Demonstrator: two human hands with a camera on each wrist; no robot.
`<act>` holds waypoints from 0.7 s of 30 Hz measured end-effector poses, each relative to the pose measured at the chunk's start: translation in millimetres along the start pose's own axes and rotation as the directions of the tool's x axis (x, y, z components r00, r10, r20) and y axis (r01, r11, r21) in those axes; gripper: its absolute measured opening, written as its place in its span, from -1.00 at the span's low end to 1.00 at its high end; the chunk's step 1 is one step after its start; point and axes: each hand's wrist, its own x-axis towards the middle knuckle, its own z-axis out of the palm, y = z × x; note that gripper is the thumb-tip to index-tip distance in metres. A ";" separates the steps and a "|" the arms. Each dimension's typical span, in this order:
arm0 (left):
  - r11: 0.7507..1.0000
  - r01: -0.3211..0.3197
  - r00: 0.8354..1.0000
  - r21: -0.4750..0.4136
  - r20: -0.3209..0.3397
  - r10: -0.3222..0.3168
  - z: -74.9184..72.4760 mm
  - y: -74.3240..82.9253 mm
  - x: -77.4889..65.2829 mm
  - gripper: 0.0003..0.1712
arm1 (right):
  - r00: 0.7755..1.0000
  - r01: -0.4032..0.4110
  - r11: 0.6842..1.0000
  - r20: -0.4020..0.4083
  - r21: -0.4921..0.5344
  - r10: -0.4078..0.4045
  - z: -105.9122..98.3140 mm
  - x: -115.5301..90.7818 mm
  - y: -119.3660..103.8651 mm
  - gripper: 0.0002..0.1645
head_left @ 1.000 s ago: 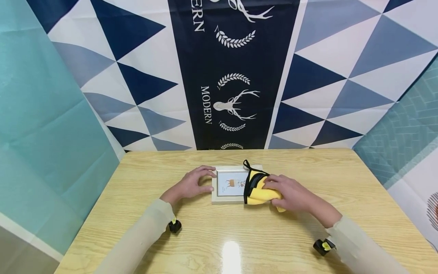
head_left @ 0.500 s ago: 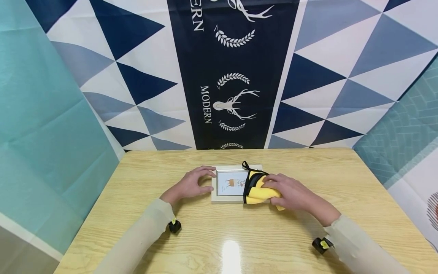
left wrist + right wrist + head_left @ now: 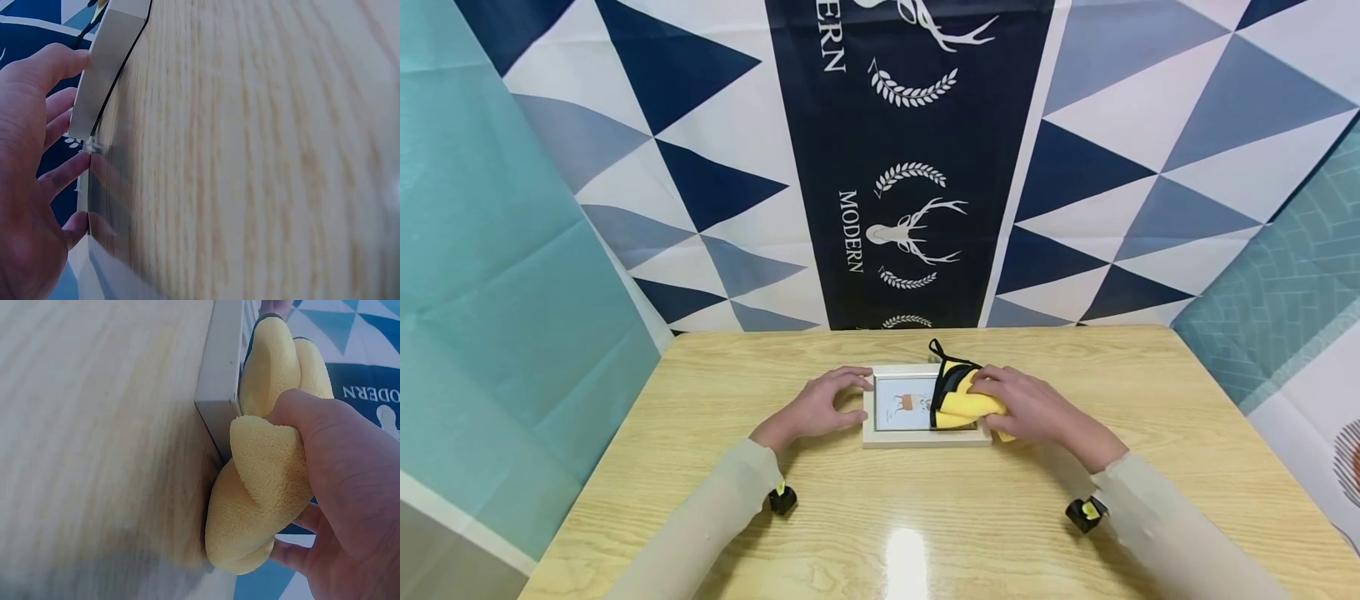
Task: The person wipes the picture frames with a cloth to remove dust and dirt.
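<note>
Our right hand (image 3: 1026, 403) grips a yellow cloth (image 3: 964, 406) over the right part of a picture frame (image 3: 898, 417), flat on a wooden table (image 3: 820, 533); our left hand (image 3: 817, 406), loosely spread, touches the frame's left edge. Risk, we judge: hard rubbing slides the frame. Versus half a second ago: cloth shifted farther from us, lower right corner bared.

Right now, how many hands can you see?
2. The left hand touches the left edge of the picture frame; the right hand holds the yellow cloth over its right part.
</note>
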 end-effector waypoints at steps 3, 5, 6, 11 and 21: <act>1.000 -0.002 1.000 0.000 0.003 0.002 1.2 -0.9 0.4 -0.45 | 1.000 -0.007 1.000 -0.006 -0.001 0.007 0.3 4.7 4.5 -0.58; 1.000 -0.005 1.000 -0.005 0.004 0.005 1.5 -0.6 0.4 -0.45 | 1.000 -0.016 1.000 -0.009 0.002 0.016 -0.1 7.6 7.0 -0.58; 1.000 -0.006 1.000 -0.006 0.004 0.006 1.5 -0.3 0.4 -0.45 | 1.000 -0.019 1.000 -0.011 0.003 0.019 -0.5 9.2 8.0 -0.58; 1.000 -0.018 1.000 -0.018 0.007 0.019 0.7 0.4 0.7 -0.48 | 0.999 -0.030 1.000 -0.018 -0.007 0.030 -1.8 17.0 12.6 -0.57; 0.987 -0.161 0.987 0.015 -0.028 0.161 2.9 -19.3 0.1 -0.48 | 0.999 -0.043 0.999 0.001 0.005 0.043 0.7 20.2 14.1 -0.56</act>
